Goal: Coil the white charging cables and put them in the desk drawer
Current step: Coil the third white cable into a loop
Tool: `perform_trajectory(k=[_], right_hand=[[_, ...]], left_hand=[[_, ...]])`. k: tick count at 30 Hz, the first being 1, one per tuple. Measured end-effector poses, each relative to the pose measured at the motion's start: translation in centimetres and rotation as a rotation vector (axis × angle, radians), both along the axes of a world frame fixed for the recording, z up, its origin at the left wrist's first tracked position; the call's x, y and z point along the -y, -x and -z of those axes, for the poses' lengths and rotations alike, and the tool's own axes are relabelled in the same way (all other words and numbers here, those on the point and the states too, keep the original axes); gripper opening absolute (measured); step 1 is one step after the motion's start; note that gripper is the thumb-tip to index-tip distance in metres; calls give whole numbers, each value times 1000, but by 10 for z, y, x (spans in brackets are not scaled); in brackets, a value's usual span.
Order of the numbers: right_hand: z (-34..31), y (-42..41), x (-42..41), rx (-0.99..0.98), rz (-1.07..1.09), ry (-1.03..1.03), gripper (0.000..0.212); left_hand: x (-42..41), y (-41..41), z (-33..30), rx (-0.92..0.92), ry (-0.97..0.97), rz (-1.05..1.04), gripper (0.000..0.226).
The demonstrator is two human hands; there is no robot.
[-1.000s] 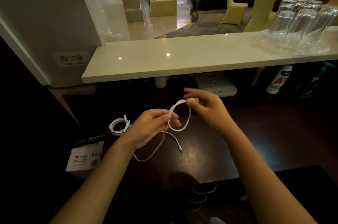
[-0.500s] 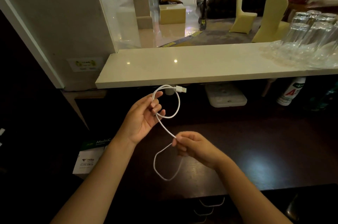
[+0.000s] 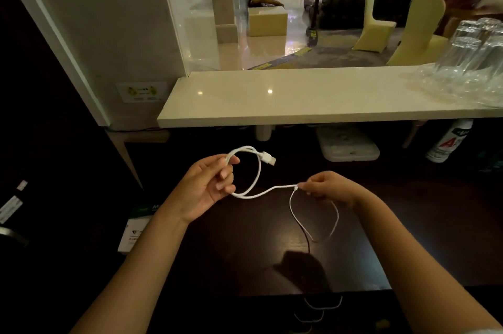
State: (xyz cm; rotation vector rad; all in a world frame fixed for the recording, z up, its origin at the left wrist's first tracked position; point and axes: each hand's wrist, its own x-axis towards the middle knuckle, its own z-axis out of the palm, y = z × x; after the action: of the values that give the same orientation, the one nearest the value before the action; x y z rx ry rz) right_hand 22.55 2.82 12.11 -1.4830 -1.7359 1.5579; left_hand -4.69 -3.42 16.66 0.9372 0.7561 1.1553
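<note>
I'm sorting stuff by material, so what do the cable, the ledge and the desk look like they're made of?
Cable: white plastic or rubber jacket, matte; it bends in soft loops. Ledge: cream polished stone, or a look-alike; it mirrors ceiling lights. Desk: dark glossy wood or veneer, probably; faint sheen.

White bottle (image 3: 448, 143) — a large red "A" — other print unreadable

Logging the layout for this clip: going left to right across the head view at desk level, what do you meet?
Paper ream → left hand → USB plug → right hand → white bottle.
</note>
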Motion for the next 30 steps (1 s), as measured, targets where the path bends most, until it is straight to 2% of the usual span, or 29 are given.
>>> perform_trajectory(k=[2, 4, 8, 13, 21, 26, 28, 30], right_hand=[[-10, 9, -6, 52, 88, -48, 24], [-27, 21, -8, 15, 200, -80, 22], [-51, 48, -2, -370, 274, 118, 28], [-59, 75, 24, -561, 209, 96, 27], [-44, 110, 71, -383, 30, -87, 14], [-11, 118, 75, -208, 66, -144, 23], [-3, 118, 76, -210, 62, -128, 23], [-3, 117, 70, -314, 207, -70, 16]], left_hand=[[3, -3, 4, -68, 18, 23, 18], [5, -5, 11, -128, 35, 8, 20], [6, -9, 21, -243, 42, -54, 25], [6, -10, 29, -211, 63, -197, 23], [5, -12, 34, -146, 105, -215, 21], [2, -6, 26, 109, 182, -216, 23], [1, -4, 24, 198, 196, -190, 23], [3, -4, 22, 252, 193, -158, 20]])
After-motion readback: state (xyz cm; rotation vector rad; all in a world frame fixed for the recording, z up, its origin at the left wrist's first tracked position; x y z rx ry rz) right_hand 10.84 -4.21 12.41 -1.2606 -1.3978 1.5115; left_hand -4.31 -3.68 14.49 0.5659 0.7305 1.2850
